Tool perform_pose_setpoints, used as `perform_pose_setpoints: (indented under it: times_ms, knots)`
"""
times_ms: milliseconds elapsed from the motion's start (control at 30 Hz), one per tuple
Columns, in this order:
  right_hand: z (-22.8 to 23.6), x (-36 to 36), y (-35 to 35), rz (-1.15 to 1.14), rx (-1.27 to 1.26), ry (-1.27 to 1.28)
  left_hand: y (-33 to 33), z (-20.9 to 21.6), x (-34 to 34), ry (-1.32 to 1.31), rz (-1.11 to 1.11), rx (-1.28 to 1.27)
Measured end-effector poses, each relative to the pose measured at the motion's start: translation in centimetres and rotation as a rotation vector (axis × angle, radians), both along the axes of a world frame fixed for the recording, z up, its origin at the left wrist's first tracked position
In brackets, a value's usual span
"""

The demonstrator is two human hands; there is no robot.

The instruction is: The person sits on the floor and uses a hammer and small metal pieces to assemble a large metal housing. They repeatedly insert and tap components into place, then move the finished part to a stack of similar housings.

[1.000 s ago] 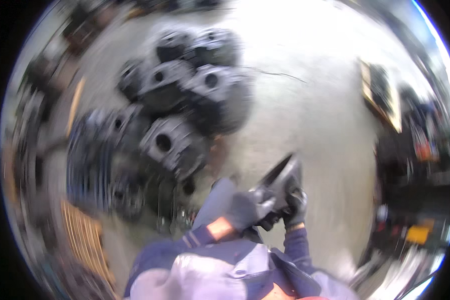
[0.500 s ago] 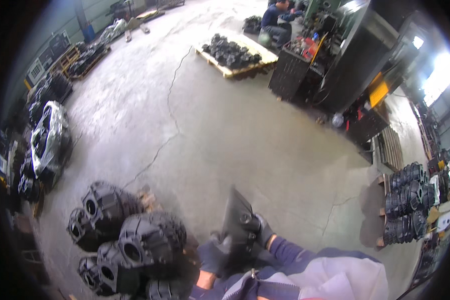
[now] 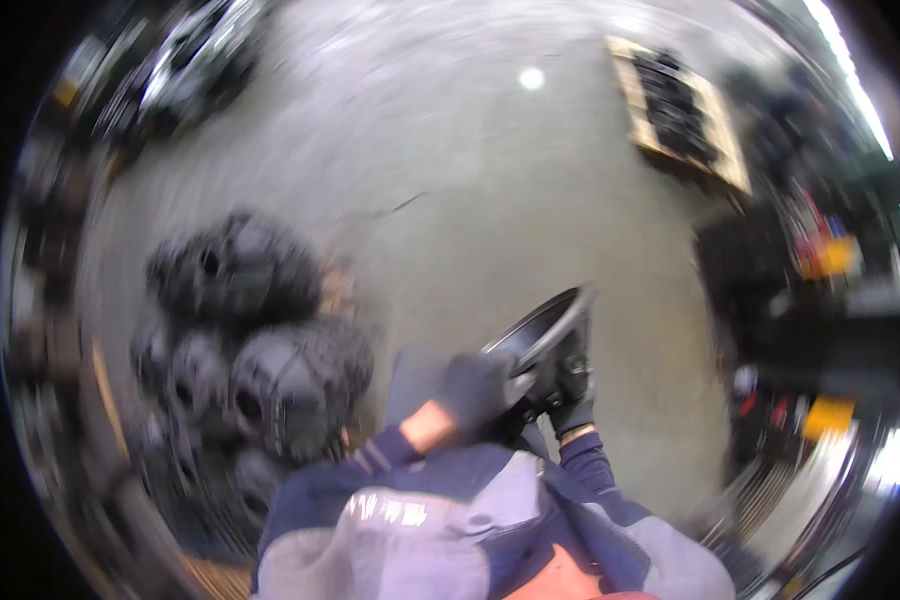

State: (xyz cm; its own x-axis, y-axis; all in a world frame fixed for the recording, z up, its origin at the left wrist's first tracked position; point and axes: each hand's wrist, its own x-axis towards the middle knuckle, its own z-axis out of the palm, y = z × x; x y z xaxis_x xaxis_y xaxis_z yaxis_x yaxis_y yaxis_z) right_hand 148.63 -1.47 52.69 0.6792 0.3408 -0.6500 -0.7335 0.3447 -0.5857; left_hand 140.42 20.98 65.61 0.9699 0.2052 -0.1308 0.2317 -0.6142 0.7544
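In front of my body is a black metal housing [image 3: 546, 378] with a wide round rim. It is tilted, its open mouth facing up and away to the left. My left hand [image 3: 473, 388], in a dark glove and blurred by motion, holds the near left side. On the opposite side my right hand [image 3: 573, 408], also gloved, grips the lower right part with its fingers partly hidden by the housing. Just left of my hands stands a stack of similar black housings [image 3: 285, 385], piled in layers.
Part of a wooden pallet [image 3: 340, 285] shows beside the stack. Far right, a light wooden pallet [image 3: 735, 160] carries several dark parts. Dark machinery [image 3: 830, 345] with a yellow panel [image 3: 830, 418] lines the right side. A bag-like wrapped load [image 3: 195, 60] lies far left. Grey concrete floor [image 3: 470, 230] stretches ahead.
My view has swung, so the stack sits higher and the far pallet has shifted right. The housing in my hands has turned, and its round mouth now shows.
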Motion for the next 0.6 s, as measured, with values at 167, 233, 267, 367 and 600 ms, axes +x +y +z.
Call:
perform_pose_setpoints:
  times_ms: [167, 233, 267, 367, 600]
  knots:
    - [3.4, 12.3, 9.3, 0.274, 0.004, -0.212, 7.7, 2.1, 7.9, 0.153, 0.161, -0.056]
    - [4.7, 15.7, 13.3, 0.279, -0.053, -0.157, 10.8, 2.5, 10.7, 0.126, 0.237, -0.116]
    - [4.8, 17.7, 16.0, 0.322, 0.026, -0.195, 13.6, 2.3, 12.5, 0.068, 0.303, -0.12]
    - [4.7, 22.0, 21.5, 0.519, 0.054, -0.296, 18.3, 1.9, 15.7, 0.024, 0.306, -0.085]
    - [3.6, 32.5, 37.1, 0.66, -0.328, -0.302, 32.9, 2.5, 23.4, 0.015, 0.409, -0.085]
